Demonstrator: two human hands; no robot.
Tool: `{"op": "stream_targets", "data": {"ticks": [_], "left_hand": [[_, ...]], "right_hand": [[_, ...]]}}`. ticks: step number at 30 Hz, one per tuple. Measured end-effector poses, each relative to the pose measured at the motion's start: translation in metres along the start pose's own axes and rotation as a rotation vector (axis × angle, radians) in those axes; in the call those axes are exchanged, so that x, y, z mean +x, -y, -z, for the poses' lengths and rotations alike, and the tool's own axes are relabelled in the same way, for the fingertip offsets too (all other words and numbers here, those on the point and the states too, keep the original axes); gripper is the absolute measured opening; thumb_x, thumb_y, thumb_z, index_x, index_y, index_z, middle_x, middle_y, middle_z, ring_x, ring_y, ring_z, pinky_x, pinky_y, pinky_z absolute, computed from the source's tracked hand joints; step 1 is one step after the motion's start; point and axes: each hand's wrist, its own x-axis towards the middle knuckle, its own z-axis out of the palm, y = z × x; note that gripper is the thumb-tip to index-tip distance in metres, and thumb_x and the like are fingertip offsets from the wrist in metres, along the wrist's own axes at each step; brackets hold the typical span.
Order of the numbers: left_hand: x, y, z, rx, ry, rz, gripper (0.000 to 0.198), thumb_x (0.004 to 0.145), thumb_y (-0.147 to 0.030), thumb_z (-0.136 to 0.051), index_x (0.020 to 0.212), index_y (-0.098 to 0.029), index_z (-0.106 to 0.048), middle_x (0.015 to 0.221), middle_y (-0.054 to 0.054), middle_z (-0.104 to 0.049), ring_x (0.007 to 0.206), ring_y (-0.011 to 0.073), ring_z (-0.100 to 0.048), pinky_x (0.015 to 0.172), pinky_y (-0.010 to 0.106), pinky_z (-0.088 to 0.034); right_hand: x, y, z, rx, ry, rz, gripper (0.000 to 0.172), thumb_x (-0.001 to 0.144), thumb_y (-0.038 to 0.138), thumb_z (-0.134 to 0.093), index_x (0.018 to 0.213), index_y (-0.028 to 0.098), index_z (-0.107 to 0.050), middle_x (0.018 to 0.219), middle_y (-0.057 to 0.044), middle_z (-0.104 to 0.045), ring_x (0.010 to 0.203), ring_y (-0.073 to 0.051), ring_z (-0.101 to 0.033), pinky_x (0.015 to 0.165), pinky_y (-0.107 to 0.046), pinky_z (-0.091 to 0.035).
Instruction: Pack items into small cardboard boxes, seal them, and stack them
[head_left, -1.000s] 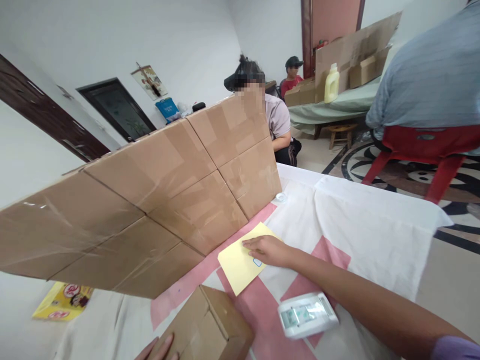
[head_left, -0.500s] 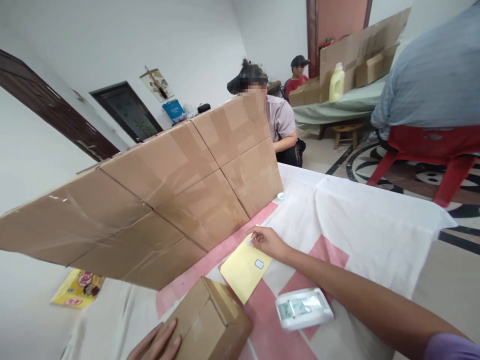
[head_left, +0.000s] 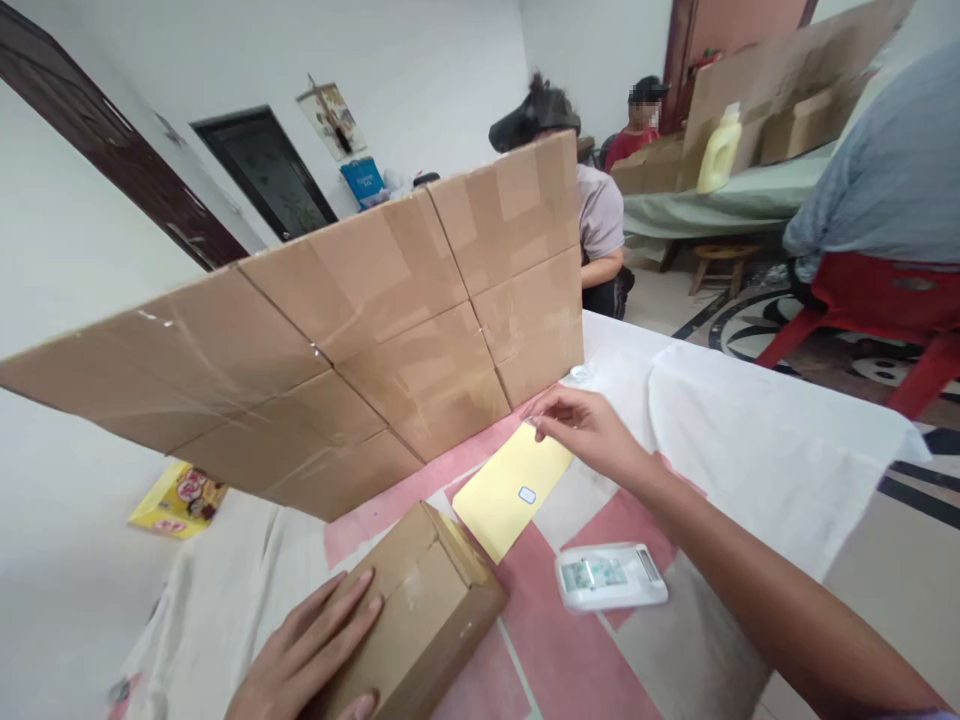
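Observation:
My left hand (head_left: 315,640) lies with its fingers spread on top of a closed cardboard box (head_left: 397,600) at the bottom of the view. Over the far end of a yellow sheet (head_left: 510,480), my right hand (head_left: 570,420) has its thumb and fingertips pinched together; something small seems to be between them, too small to name. The sheet lies flat and bears a small blue-edged white label (head_left: 527,495). A white plastic case with a greenish clear window (head_left: 611,577) rests on the cloth, nearer to me than the right hand.
A tall panel of taped cardboard boxes (head_left: 390,340) stands across the cloth-covered table (head_left: 705,430). A small clear round item (head_left: 580,374) sits by its right end. Behind it is a person (head_left: 600,220); another sits on a red chair (head_left: 885,300) at the right.
The camera view has shifted, so the scene sits differently in the frame. My right hand has risen off the sheet's far part, its fingers still pinched. More of my left hand shows on the box.

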Motion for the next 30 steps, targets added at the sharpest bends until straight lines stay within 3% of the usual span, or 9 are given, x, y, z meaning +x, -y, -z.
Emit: {"op": "stream_targets", "data": {"ticks": [2, 5, 8, 13, 16, 21, 25, 30], "left_hand": [[-0.003, 0.001, 0.001, 0.038, 0.011, -0.02, 0.064, 0.089, -0.046, -0.063, 0.15, -0.033, -0.049, 0.151, 0.002, -0.057, 0.137, 0.0259, -0.056, 0.102, 0.037, -0.058], [-0.01, 0.003, 0.002, 0.044, 0.018, -0.031, 0.064, 0.089, -0.044, -0.061, 0.15, -0.029, -0.049, 0.152, 0.005, -0.055, 0.14, 0.0282, -0.053, 0.1, 0.039, -0.06], [-0.016, 0.003, 0.007, 0.001, 0.033, -0.092, 0.063, 0.089, -0.041, -0.061, 0.149, -0.025, -0.051, 0.149, 0.005, -0.058, 0.144, 0.0287, -0.047, 0.101, 0.038, -0.059], [-0.014, -0.001, 0.018, -0.074, 0.094, -0.145, 0.058, 0.089, -0.035, -0.061, 0.145, -0.024, -0.054, 0.142, 0.005, -0.064, 0.146, 0.0267, -0.045, 0.1, 0.037, -0.06], [-0.014, -0.007, 0.02, -0.131, 0.109, -0.065, 0.055, 0.091, -0.033, -0.059, 0.145, -0.025, -0.054, 0.142, 0.005, -0.065, 0.146, 0.0266, -0.045, 0.105, 0.04, -0.057], [-0.019, -0.013, 0.019, -0.181, 0.147, 0.076, 0.049, 0.095, -0.035, -0.054, 0.144, -0.03, -0.053, 0.144, 0.003, -0.063, 0.147, 0.0275, -0.043, 0.108, 0.047, -0.054], [-0.022, -0.007, 0.016, -0.17, 0.143, 0.011, 0.052, 0.092, -0.033, -0.058, 0.143, -0.026, -0.055, 0.144, 0.005, -0.063, 0.147, 0.0286, -0.043, 0.105, 0.045, -0.056], [-0.023, -0.006, 0.019, -0.16, 0.161, 0.02, 0.058, 0.088, -0.029, -0.061, 0.145, -0.024, -0.053, 0.144, 0.006, -0.063, 0.148, 0.0311, -0.041, 0.105, 0.047, -0.057]], "right_hand": [[-0.014, 0.025, -0.003, -0.095, -0.082, 0.038, 0.014, 0.087, 0.03, -0.071, 0.081, 0.018, -0.068, 0.099, -0.007, -0.071, 0.075, -0.015, -0.066, 0.065, -0.027, -0.049], [-0.046, 0.043, -0.028, -0.106, -0.008, -0.095, 0.01, 0.091, 0.024, -0.063, 0.083, 0.02, -0.063, 0.076, 0.0, -0.064, 0.062, -0.012, -0.059, 0.054, -0.022, -0.041], [-0.079, 0.035, -0.062, -0.032, 0.26, -0.309, 0.007, 0.097, 0.023, -0.052, 0.091, 0.022, -0.056, 0.057, 0.007, -0.052, 0.048, -0.011, -0.052, 0.047, -0.02, -0.034], [-0.105, 0.009, -0.092, -0.52, 0.422, -0.181, 0.012, 0.096, 0.013, -0.047, 0.099, 0.016, -0.058, 0.082, -0.006, -0.068, 0.068, -0.018, -0.062, 0.058, -0.026, -0.037], [-0.105, 0.002, -0.094, -0.61, 0.503, -0.183, 0.014, 0.095, 0.011, -0.047, 0.103, 0.014, -0.059, 0.086, -0.01, -0.071, 0.07, -0.02, -0.064, 0.059, -0.028, -0.037], [-0.11, -0.007, -0.099, -0.363, 0.436, -0.18, 0.012, 0.095, 0.013, -0.05, 0.103, 0.018, -0.057, 0.096, -0.007, -0.071, 0.077, -0.018, -0.067, 0.067, -0.027, -0.045], [-0.114, -0.014, -0.105, -0.139, 0.278, -0.086, 0.016, 0.089, 0.006, -0.05, 0.088, 0.021, -0.051, 0.102, -0.005, -0.066, 0.083, -0.014, -0.066, 0.072, -0.024, -0.048], [-0.116, -0.021, -0.107, -0.088, 0.273, -0.069, 0.017, 0.096, 0.008, -0.048, 0.087, 0.022, -0.052, 0.098, -0.002, -0.065, 0.087, -0.013, -0.066, 0.077, -0.024, -0.049]]}}
